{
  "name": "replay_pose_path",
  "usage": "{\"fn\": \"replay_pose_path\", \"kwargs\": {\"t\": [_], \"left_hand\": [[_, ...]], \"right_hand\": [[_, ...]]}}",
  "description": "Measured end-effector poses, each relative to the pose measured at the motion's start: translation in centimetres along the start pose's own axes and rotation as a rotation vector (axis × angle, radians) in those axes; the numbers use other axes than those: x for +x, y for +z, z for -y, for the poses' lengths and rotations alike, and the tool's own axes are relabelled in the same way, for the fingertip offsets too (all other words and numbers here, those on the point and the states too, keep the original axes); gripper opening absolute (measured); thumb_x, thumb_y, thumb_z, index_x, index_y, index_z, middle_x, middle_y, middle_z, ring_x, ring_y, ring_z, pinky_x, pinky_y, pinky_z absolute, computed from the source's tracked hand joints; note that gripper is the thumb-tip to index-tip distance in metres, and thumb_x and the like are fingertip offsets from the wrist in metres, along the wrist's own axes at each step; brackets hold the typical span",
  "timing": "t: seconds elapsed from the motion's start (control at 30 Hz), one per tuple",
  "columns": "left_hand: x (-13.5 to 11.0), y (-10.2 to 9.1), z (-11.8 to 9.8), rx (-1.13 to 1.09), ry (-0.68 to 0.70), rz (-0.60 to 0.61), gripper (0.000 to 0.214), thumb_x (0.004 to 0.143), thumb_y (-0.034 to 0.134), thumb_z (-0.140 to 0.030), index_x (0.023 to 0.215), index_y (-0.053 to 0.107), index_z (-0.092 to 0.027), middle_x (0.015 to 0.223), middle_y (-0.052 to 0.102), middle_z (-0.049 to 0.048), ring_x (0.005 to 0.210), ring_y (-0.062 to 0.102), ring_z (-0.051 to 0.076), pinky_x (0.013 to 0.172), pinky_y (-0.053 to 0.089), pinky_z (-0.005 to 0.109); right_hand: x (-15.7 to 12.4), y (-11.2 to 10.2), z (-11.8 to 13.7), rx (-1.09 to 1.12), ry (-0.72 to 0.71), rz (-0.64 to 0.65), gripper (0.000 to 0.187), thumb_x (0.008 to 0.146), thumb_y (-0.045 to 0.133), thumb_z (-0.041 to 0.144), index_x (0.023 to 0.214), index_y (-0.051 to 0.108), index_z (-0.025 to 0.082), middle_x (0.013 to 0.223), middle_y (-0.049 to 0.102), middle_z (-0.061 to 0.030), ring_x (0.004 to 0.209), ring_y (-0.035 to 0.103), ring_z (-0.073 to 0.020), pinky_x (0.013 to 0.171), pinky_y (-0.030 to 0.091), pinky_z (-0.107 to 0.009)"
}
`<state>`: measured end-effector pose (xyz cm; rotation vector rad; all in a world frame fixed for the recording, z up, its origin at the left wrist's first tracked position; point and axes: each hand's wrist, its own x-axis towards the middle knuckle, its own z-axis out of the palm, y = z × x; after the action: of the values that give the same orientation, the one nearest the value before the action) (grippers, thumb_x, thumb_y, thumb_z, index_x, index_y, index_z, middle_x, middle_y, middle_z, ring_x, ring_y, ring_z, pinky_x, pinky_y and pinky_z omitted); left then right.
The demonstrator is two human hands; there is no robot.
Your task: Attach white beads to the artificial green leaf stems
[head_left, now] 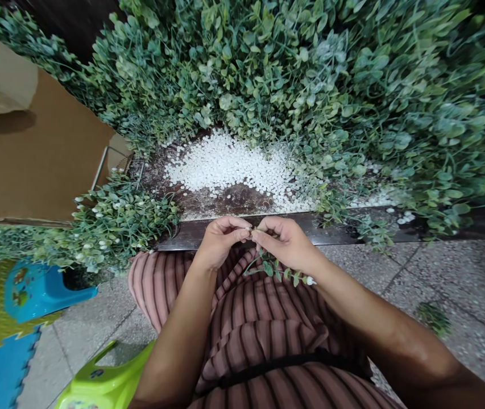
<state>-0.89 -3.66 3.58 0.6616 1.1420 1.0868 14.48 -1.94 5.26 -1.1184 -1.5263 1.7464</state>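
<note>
My left hand [220,241] is closed, with thumb and forefinger pinching a tiny pale piece that looks like a white bead; the fingertips mostly hide it. Meeting it tip to tip, my right hand [287,243] pinches a sprig of artificial greenery [270,268]. Its leafy stems hang below the right hand over my lap, and one stem ends in a white bead [310,280] beside my right wrist. Just beyond both hands, a loose pile of small white beads [225,162] is spread on a dark wooden surface [237,197].
A large mass of artificial greenery [268,74] covers the back and right. Bead-tipped sprigs [118,221] lie at left, near a cardboard box [33,153]. Blue [46,292] and green plastic stools [101,380] stand on the floor at left, beside foam mats [3,363].
</note>
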Motion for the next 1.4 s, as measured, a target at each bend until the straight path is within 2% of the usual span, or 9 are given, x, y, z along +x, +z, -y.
{"fn": "replay_pose_path", "kwargs": {"t": [0.6, 0.93, 1.17, 1.4], "left_hand": [[-0.07, -0.08, 0.23, 0.003, 0.030, 0.044, 0.016, 0.051, 0.080, -0.023, 0.060, 0.069, -0.017, 0.061, 0.065, -0.0009, 0.052, 0.054, 0.006, 0.053, 0.044, 0.018], [0.20, -0.14, 0.02, 0.060, 0.058, 0.152, 0.013, 0.055, 0.078, -0.021, 0.057, 0.067, -0.015, 0.055, 0.061, -0.0008, 0.051, 0.053, 0.006, 0.053, 0.043, 0.019], [0.13, 0.08, 0.02, 0.036, -0.091, 0.194, 0.021, 0.052, 0.080, -0.025, 0.056, 0.063, -0.013, 0.055, 0.061, -0.0010, 0.048, 0.054, 0.007, 0.047, 0.044, 0.019], [-0.35, 0.04, -0.01, 0.014, -0.180, 0.138, 0.025, 0.050, 0.081, -0.027, 0.057, 0.062, -0.012, 0.056, 0.063, -0.0007, 0.048, 0.058, 0.008, 0.044, 0.047, 0.017]], "right_hand": [[-0.12, 0.06, -0.37, -0.056, 0.019, -0.007, 0.026, 0.073, 0.051, 0.038, 0.058, 0.048, 0.017, 0.052, 0.046, 0.0025, 0.047, 0.036, -0.0076, 0.044, 0.029, -0.020], [-0.24, -0.11, -0.21, -0.064, 0.069, -0.008, 0.027, 0.073, 0.052, 0.037, 0.056, 0.048, 0.017, 0.051, 0.048, 0.0016, 0.048, 0.039, -0.0083, 0.044, 0.030, -0.020], [-0.75, -0.17, -0.59, -0.020, 0.094, 0.013, 0.032, 0.074, 0.053, 0.042, 0.056, 0.051, 0.016, 0.051, 0.050, 0.0006, 0.047, 0.040, -0.0086, 0.043, 0.032, -0.020], [-0.88, 0.13, -0.73, 0.019, 0.116, 0.037, 0.037, 0.074, 0.054, 0.050, 0.059, 0.053, 0.015, 0.054, 0.052, -0.0005, 0.048, 0.041, -0.0089, 0.045, 0.032, -0.021]]}}
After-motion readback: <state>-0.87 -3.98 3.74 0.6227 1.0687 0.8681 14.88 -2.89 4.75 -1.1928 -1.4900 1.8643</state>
